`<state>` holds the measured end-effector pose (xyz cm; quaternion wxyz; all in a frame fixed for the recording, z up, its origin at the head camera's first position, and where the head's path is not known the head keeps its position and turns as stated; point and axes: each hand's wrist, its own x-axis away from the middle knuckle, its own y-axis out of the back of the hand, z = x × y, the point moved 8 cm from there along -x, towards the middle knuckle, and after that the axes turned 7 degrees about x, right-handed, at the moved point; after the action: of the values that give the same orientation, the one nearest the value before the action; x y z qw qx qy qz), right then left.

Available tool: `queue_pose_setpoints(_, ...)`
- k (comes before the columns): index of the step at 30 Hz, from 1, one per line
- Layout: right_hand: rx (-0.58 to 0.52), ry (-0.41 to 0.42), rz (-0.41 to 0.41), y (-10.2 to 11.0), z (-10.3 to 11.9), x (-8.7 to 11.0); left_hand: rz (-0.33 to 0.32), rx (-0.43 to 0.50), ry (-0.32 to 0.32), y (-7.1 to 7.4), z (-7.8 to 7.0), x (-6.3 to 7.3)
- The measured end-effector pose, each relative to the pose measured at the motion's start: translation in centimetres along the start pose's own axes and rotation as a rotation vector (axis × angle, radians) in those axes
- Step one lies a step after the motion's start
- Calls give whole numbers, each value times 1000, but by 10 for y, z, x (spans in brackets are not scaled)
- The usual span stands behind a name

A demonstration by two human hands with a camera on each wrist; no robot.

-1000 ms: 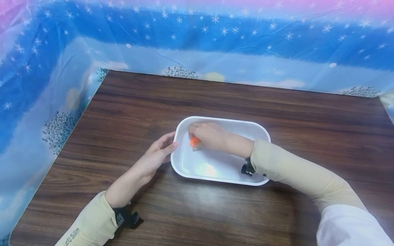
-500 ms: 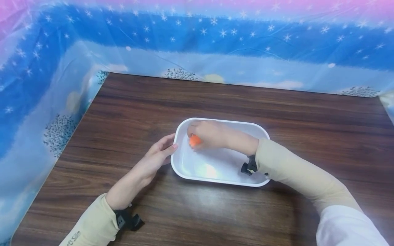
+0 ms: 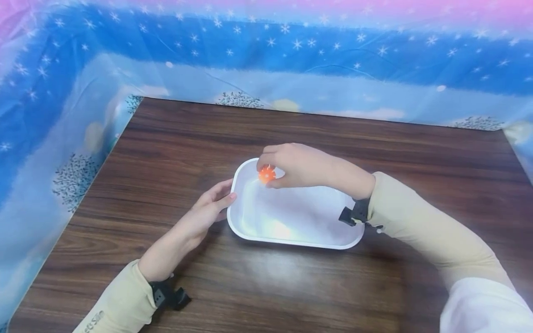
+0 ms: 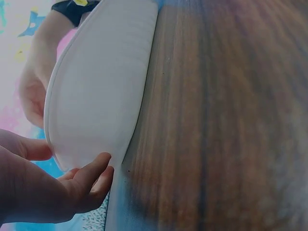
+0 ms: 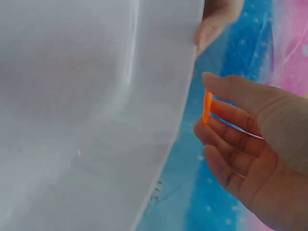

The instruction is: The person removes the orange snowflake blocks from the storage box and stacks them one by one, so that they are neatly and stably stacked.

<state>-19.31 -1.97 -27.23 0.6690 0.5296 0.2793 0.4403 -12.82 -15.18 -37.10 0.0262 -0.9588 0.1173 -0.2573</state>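
My right hand [image 3: 301, 164] pinches a small orange notched disc [image 3: 267, 175] between thumb and fingers, above the far left part of a white plastic tub [image 3: 291, 217]. Seen edge-on in the right wrist view, the disc [image 5: 207, 107] is thin and apart from the tub wall. At the tub's left end, my left hand [image 3: 211, 202] holds the tub, thumb at the rim. Its other fingers [image 4: 91, 173] lie against the outer wall in the left wrist view. The tub stands on the table with rounded corners; part of its far rim is hidden behind my right hand.
The brown wood-grain table [image 3: 175, 138] extends around the tub. A blue and pink curtain [image 3: 266, 51] with white snowflakes hangs along the table's back and left edges. Each wrist carries a black strapped camera [image 3: 168, 296].
My right hand has lifted the orange disc from inside the tub, moving up and away towards the far rim. The left hand has stayed at the tub's left end.
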Motion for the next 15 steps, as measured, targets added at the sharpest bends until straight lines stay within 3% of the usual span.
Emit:
queue_pose_setpoints(6, -33, 0, -39, 13, -7, 23, 0, -6, -8, -3, -3, 0)
queue_pose_setpoints(15, -32, -77, -56, 18, -21, 65, -15, -24, -11, -3, -3, 1)
